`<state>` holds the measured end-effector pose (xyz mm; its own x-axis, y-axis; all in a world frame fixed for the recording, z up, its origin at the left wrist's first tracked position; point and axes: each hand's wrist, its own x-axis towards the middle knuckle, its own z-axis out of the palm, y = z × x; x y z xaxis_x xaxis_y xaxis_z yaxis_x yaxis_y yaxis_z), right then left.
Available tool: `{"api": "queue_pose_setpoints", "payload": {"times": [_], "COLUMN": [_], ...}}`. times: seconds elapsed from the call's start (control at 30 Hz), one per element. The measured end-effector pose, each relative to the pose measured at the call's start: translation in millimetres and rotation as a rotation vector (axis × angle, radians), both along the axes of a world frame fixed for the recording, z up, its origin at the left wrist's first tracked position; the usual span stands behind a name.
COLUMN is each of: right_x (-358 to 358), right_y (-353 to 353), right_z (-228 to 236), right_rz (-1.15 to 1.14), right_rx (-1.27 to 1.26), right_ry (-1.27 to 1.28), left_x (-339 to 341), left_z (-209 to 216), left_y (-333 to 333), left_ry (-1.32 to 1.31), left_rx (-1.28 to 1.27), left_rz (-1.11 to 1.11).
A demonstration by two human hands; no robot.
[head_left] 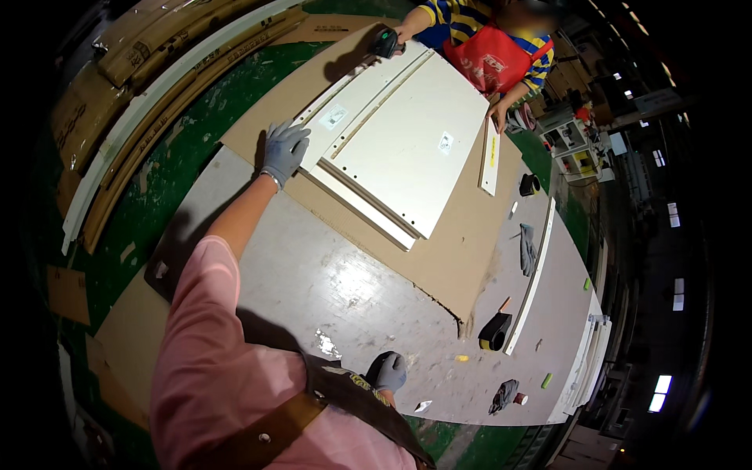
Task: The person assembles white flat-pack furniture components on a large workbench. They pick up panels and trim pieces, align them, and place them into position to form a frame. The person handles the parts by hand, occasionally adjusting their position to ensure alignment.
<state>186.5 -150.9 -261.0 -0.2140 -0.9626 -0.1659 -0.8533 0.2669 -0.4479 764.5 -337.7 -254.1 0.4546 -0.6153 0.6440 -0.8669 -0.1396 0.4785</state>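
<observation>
My left hand (283, 153), in a grey glove, lies with its fingers stretched at the near-left corner of a stack of white panels. It touches the panels' edge without wrapping round it. The top white panel (415, 133) has small dark holes along its edges and a label. Low in the view, my right hand (391, 373), also gloved in grey, is by the table's near edge. Its fingers look curled in; whatever they hold, if anything, is hidden. A co-worker across the table holds a black handheld scanner (384, 44) and has the other hand on a narrow white strip (489, 160).
Brown cardboard (462, 251) lies under the panels on the grey table (345, 274). To the right are a long white strip (533, 274), tape rolls (494, 332), and a loose grey glove (528, 249). Wrapped cardboard packs (149, 47) stand at the left.
</observation>
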Motion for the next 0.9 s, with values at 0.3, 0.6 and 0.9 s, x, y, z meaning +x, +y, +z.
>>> {"api": "queue_pose_setpoints", "payload": {"times": [0.3, 0.6, 0.9], "right_x": [-9.1, -13.5, -33.8], "right_y": [7.5, 14.8, 14.9], "right_z": [-14.9, -12.1, -8.8], "right_rz": [0.032, 0.161, 0.170], "right_rx": [-0.088, -0.126, -0.412], "right_ry": [0.082, 0.021, 0.193], "left_x": [-10.0, -111.4, -156.5], "left_z": [-7.5, -23.0, -22.7], "left_y": [33.2, 247.2, 308.4], "left_ry": [0.375, 0.162, 0.012], "left_rx": [-0.248, 0.219, 0.429], "left_rz": [0.207, 0.212, -0.016]}}
